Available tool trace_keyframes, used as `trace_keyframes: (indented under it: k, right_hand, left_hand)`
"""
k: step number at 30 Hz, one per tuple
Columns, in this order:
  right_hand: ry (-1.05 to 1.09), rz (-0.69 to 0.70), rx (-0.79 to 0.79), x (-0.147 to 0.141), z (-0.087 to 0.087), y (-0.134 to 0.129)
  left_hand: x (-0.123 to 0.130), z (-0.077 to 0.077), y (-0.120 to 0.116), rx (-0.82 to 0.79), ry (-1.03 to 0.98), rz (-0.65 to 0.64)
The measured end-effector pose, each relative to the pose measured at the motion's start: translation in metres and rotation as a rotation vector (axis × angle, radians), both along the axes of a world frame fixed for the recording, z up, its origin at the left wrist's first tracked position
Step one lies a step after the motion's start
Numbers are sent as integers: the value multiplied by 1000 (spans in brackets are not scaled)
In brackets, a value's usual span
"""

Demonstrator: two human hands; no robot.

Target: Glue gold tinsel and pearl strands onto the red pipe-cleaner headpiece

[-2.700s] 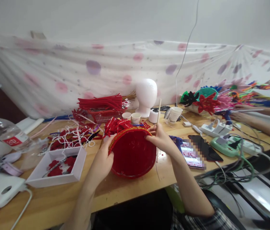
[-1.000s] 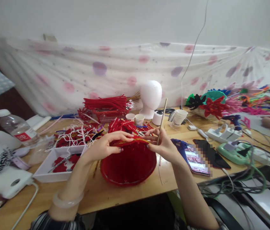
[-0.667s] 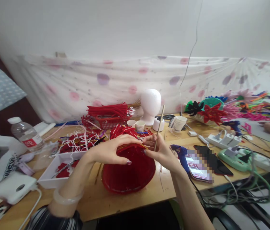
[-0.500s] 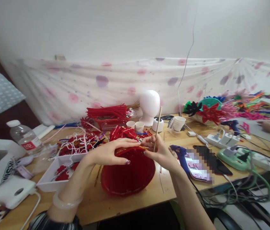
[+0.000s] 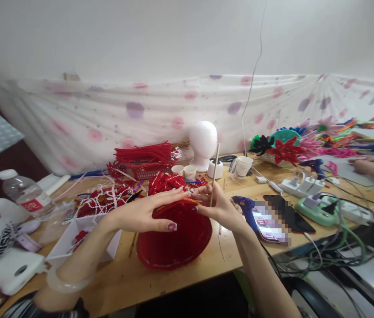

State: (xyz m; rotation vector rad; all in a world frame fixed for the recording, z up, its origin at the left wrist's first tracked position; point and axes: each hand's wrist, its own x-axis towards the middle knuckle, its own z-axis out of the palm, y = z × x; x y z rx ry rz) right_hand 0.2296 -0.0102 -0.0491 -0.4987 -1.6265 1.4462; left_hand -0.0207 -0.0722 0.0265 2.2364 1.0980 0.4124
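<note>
A deep red, fabric-like bowl-shaped piece (image 5: 177, 240) with gold trim along its upper edge stands on the wooden table, its hollow side facing me. My left hand (image 5: 150, 213) grips its upper left edge, with the thumb on the inner side and the fingers laid over the top. A thin pale stick (image 5: 215, 170) points upward from my right hand (image 5: 219, 206), held between thumb and fingers. The right fingertips also touch the trimmed edge close to the left fingertips. Beaded red trimmings (image 5: 167, 182) lie just behind; the far side of the piece is hidden.
A white foam head (image 5: 203, 141) stands behind paper cups (image 5: 190, 172). On the left are a white box (image 5: 59, 247) and a bottle (image 5: 24, 194). To the right lie a blue glue gun (image 5: 245, 205), phones (image 5: 284, 212) and corded power strips (image 5: 316, 212). Another person's hand (image 5: 369, 165) rests far right.
The whole view has shifted slightly, so the table's things appear farther left. My hands keep nearly the same hold on the red piece and the stick.
</note>
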Motion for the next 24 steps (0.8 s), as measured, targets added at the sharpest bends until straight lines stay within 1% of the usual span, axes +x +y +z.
trace_keyframes:
  k: [2, 3, 7, 9, 11, 14, 17, 19, 20, 21, 22, 23, 24]
  right_hand:
    - [-4, 2, 7, -2, 1, 0]
    - [-7, 1, 9, -3, 1, 0]
    - [-15, -18, 16, -6, 1, 1]
    - [-19, -30, 25, -7, 1, 1]
    - [-26, -40, 39, -9, 2, -1]
    - [-36, -65, 59, -12, 3, -6]
    - [-40, -77, 65, -12, 5, -15]
    - [-32, -61, 63, -11, 6, -22]
    - [-26, -55, 62, -10, 6, -25]
    - [-20, -55, 62, -9, 5, -28]
    - [-14, -63, 62, -7, 3, -30]
    - [-8, -76, 63, -6, 1, -33]
    - [-2, -90, 62, -5, -2, -34]
  left_hand:
    - [-4, 0, -2, -31, -102, 24]
    - [-4, -1, -2, -39, -167, 63]
    - [1, -8, -2, -22, -494, 290]
    - [8, -10, 1, 19, -583, 361]
    - [16, -10, 6, 43, -596, 384]
    - [29, -7, 12, 30, -574, 358]
    - [32, 2, 6, 32, -499, 300]
    - [19, 7, -8, 62, -420, 281]
    - [7, 8, -17, 85, -414, 296]
    - [-8, 8, -26, 146, -422, 332]
    - [-27, 5, -37, 233, -430, 417]
    - [-48, 2, -47, 300, -445, 532]
    - [-71, -4, -56, 344, -462, 616]
